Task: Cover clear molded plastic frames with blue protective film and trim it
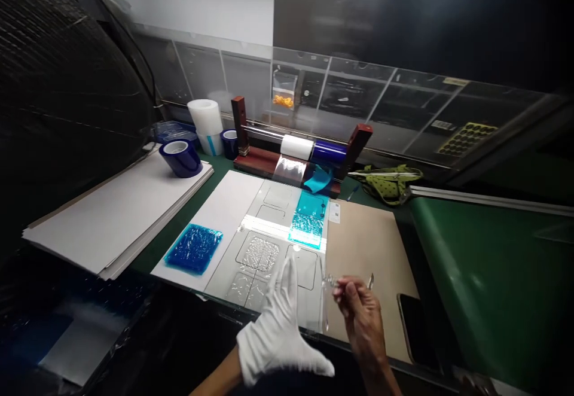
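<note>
The left hand (278, 330), in a white glove, is open and flat; its fingers rest on the near edge of the clear panel (273, 246), which lies on the green table (470, 276) between a white sheet (224, 210) and a brown board (368, 246). The right hand (361, 312) is bare; its fingers are closed on a small clear piece (334, 282), maybe a strip of film, just beside the right edge of the panel; what it is exactly I cannot tell.

The risks, as I judge them: the bare fingers may touch the panel and leave marks, because only the left hand has a glove; the thin piece may tear or stick to itself if it is pulled too fast or at a bad angle; the panel may slide on the smooth sheet if the flat hand does not press enough, since nothing else holds it; the teal film (308, 219) already on the far part could lift at the corner if the panel shifts. The phone (415, 327) lies near the right wrist and the table edge; an elbow could push it off.
</note>
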`<state>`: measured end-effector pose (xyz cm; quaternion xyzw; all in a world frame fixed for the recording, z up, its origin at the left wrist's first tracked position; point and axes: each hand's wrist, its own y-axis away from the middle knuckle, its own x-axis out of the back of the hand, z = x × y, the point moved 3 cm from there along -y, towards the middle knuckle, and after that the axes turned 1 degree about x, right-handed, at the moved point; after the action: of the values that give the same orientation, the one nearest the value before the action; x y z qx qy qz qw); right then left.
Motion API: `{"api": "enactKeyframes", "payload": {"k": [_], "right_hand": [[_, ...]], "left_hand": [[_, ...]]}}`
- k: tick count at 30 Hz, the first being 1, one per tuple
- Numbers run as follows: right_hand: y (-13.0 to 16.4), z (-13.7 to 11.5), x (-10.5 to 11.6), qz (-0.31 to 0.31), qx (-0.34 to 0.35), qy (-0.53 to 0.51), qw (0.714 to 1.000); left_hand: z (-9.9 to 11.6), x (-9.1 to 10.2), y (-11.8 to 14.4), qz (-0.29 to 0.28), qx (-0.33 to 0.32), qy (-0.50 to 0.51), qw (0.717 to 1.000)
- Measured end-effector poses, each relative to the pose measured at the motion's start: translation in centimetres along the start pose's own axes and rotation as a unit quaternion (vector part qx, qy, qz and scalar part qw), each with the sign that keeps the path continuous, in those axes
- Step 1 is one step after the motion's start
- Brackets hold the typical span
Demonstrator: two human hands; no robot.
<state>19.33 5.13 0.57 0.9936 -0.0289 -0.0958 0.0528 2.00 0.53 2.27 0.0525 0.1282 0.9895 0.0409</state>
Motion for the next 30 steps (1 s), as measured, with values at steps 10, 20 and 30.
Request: {"api": "enactKeyframes", "payload": {"k": [10, 20, 30], "right_hand": [[3.9, -1.7, 8.0, 0.065, 0.025, 0.217, 0.974], [5.0, -1.0, 7.8, -0.051, 0.115, 0.37, 0.92], [5.9, -2.6, 9.9, -0.005, 0.127, 0.346, 0.93]], "left_hand": [[2.9, -5.2, 0.0, -0.029, -0.165, -0.111, 0.979], [2.2, -9.8, 0.8, -0.005, -0.118, -0.277, 0.954], [4.0, -13.2, 1.4, -0.017, -0.155, -0.543, 0.825]]}}
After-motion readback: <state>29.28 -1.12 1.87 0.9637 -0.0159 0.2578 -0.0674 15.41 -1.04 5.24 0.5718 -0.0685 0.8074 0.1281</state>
